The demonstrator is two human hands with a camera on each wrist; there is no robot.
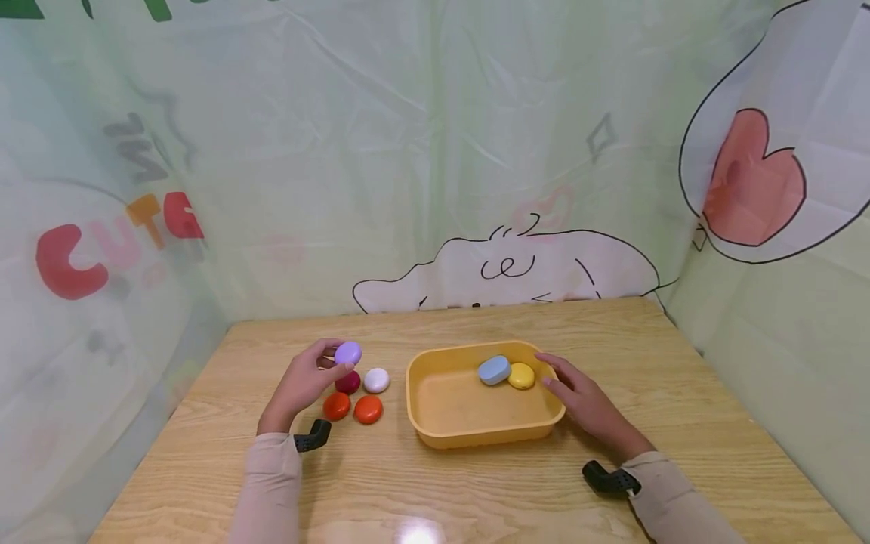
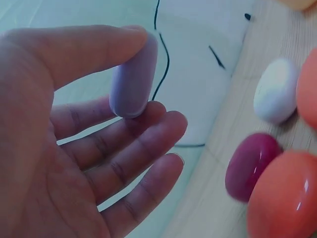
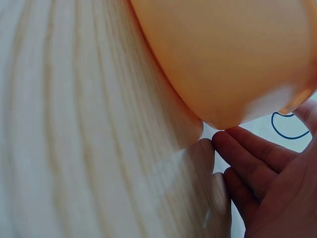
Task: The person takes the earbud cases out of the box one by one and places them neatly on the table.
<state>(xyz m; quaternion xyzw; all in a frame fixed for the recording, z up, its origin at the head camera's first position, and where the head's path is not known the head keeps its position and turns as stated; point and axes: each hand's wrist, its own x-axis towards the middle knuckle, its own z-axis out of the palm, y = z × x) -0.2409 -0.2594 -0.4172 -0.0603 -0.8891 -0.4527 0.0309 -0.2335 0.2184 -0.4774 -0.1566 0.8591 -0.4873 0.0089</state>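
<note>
Pinched between the thumb and fingers of my left hand (image 1: 309, 380), the purple piece (image 1: 348, 353) is held clear of the table (image 1: 476, 491), my remaining fingers loosely bent below it. Just beneath and beside it lie a magenta piece (image 1: 348, 383), a white piece (image 1: 377, 381) and two orange pieces (image 1: 368, 409), all left of the yellow tray (image 1: 469, 437). With my right hand (image 1: 581, 397) I touch the tray's right end, fingers extended and apart, tips at the outer wall and thumb at the rim. Inside the tray, toward that end, a blue piece (image 1: 494, 370) and a yellow piece (image 1: 521, 376) lie side by side.
</note>
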